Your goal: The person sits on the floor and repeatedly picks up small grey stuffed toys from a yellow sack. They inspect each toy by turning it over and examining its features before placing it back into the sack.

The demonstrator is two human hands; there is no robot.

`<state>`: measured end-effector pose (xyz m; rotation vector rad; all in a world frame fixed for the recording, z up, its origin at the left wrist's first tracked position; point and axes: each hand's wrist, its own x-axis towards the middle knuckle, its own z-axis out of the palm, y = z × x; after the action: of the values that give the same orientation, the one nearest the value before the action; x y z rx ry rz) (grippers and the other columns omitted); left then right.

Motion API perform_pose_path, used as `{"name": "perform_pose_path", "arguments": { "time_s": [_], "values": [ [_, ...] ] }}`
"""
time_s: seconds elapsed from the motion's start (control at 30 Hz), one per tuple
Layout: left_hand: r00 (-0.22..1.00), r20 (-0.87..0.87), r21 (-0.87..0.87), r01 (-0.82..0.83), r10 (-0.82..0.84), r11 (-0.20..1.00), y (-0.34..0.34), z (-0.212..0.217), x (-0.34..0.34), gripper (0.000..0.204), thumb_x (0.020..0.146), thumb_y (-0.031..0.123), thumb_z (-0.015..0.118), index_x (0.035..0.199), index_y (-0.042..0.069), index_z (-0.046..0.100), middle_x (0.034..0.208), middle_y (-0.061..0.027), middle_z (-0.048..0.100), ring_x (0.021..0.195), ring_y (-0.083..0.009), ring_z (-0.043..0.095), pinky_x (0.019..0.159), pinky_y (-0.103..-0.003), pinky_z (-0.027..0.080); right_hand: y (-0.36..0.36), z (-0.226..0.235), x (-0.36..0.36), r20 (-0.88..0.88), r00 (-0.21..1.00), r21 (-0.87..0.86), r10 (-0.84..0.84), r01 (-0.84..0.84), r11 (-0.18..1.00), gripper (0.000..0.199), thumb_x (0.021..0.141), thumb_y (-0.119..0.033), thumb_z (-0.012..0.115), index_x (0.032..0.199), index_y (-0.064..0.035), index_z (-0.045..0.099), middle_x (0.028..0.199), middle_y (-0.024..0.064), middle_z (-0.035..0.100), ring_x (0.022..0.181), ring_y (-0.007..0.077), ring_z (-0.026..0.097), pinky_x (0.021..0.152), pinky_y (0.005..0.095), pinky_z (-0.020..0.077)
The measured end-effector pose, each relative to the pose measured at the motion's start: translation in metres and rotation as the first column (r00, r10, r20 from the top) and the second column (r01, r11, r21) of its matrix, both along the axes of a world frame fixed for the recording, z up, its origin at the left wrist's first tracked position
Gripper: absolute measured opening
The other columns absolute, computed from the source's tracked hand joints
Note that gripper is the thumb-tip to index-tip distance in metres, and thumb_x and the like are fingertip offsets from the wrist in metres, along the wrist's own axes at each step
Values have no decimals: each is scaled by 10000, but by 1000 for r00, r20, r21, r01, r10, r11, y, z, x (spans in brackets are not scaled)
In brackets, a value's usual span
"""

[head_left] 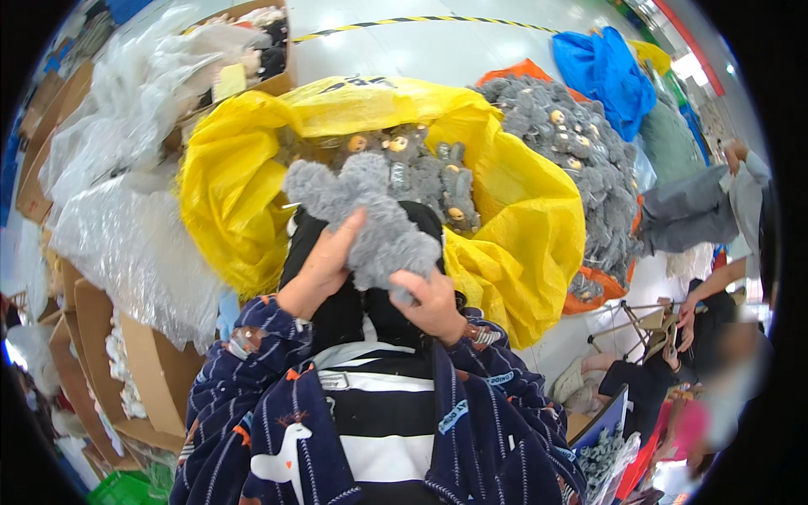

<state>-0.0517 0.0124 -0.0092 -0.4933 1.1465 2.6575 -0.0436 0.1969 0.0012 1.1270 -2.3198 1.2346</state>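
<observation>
A fluffy grey plush toy (374,202) is held above my lap, its face not visible to me. My left hand (324,268) grips its left side, thumb lying along the fur. At the lower right end, my right hand (429,305) has its fingers closed on the toy's fur. Just beyond stands a wide-open yellow woven sack (526,215), spread around my knees. Inside it lie several grey plush toys (456,189) with small tan faces, partly covered by the held one.
To the right, an orange sack (602,290) overflows with grey plush toys (581,160); a blue bag (602,76) sits behind it. Clear plastic sheeting (126,244) and cardboard boxes (156,370) crowd my left. Other people occupy the right side, near a folding stool (631,328).
</observation>
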Motion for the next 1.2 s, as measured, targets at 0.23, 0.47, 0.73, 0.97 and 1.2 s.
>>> {"name": "perform_pose_path", "arguments": {
  "time_s": [0.23,0.47,0.73,0.97,1.2],
  "values": [
    [926,70,-213,377,-371,901,-18,31,-22,463,923,315,468,1293,53,375,1187,-107,513,1005,-204,554,828,-330,473,38,17,-37,948,190,-319,256,599,735,227,828,-145,567,1051,-117,537,739,-39,502,492,11,363,420,166,274],
    [886,-80,-93,449,-456,889,-16,16,-42,351,929,189,457,1247,48,411,1138,-140,524,998,-212,558,827,-318,478,134,58,-166,646,731,-624,-221,672,398,316,862,-195,547,1152,-83,488,778,6,520,446,30,296,402,183,243],
    [840,-90,109,543,-536,833,-9,3,-62,344,935,169,440,1257,52,402,1159,-131,520,1044,-200,535,864,-313,453,112,-179,-218,727,547,66,-414,544,836,303,769,-220,639,951,22,623,803,80,643,698,156,582,684,298,471],
    [789,-44,93,614,-613,783,-6,5,-69,433,908,182,479,1290,23,349,1202,-176,489,1090,-252,514,904,-347,424,80,-289,-182,491,414,729,-767,287,622,332,728,-267,623,994,-69,607,946,199,621,901,365,585,775,441,465],
    [740,-32,29,673,-672,739,-1,6,-79,399,912,142,450,1288,41,360,1198,-152,498,1080,-232,517,897,-344,420,76,-281,-199,524,585,445,-619,432,784,247,726,-191,585,864,12,607,851,223,603,784,373,581,685,423,456]
  ]
}}
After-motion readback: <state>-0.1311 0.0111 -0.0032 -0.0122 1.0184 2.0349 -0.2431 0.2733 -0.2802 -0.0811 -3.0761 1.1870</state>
